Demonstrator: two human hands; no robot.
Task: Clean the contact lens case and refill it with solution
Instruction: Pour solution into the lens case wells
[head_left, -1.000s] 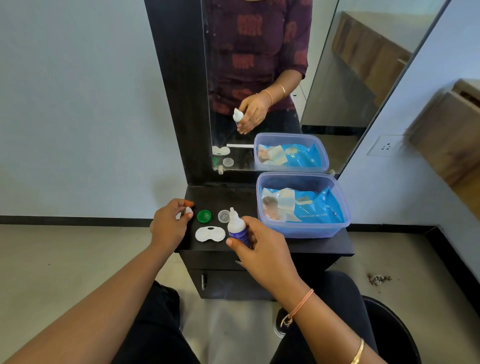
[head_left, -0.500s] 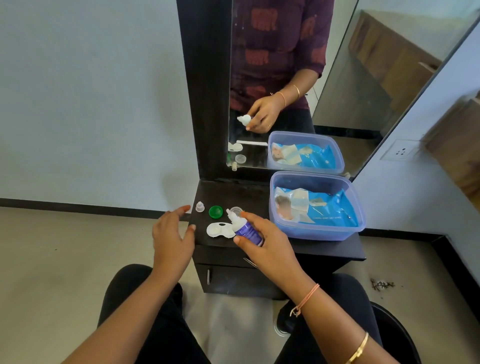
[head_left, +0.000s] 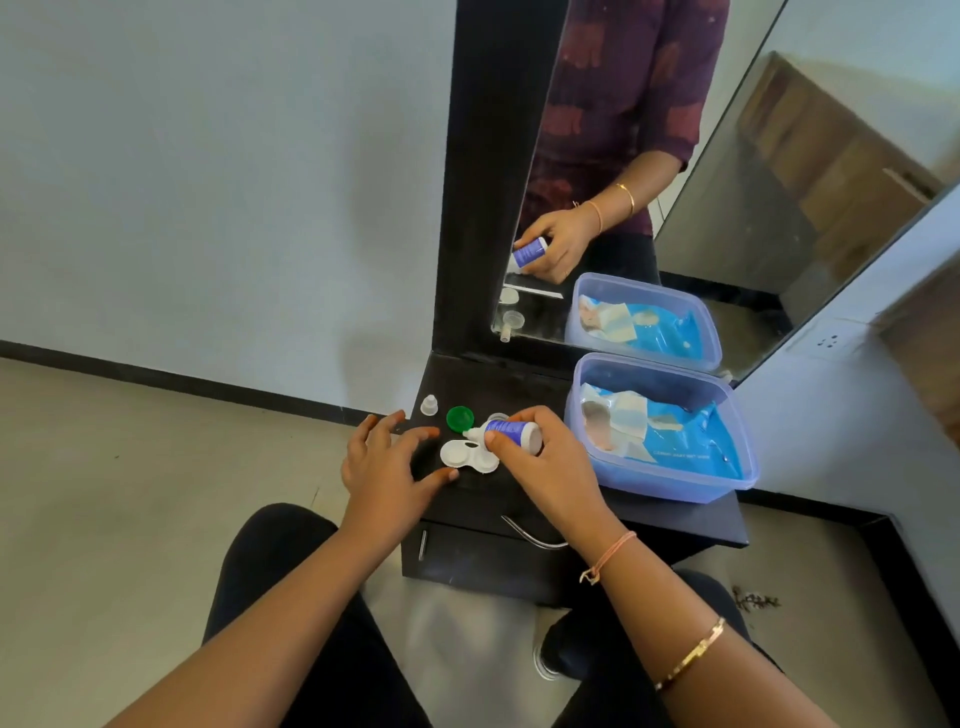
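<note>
Progress: both lids off the case (head_left: 469, 456); green lid (head_left: 460, 417) lies behind it; bottle cap (head_left: 429, 405) stands back left. Filling only starting, I judge; closing up is left.
My right hand (head_left: 545, 467): grips the bottle (head_left: 511, 433), tipped on its side, nozzle over the case.
My left hand (head_left: 387, 462): fingers spread, holding nothing, thumb just beside the case; contact unclear.
Case: white, two open wells, flat at the shelf's (head_left: 498, 387) front; liquid inside, cannot tell.
</note>
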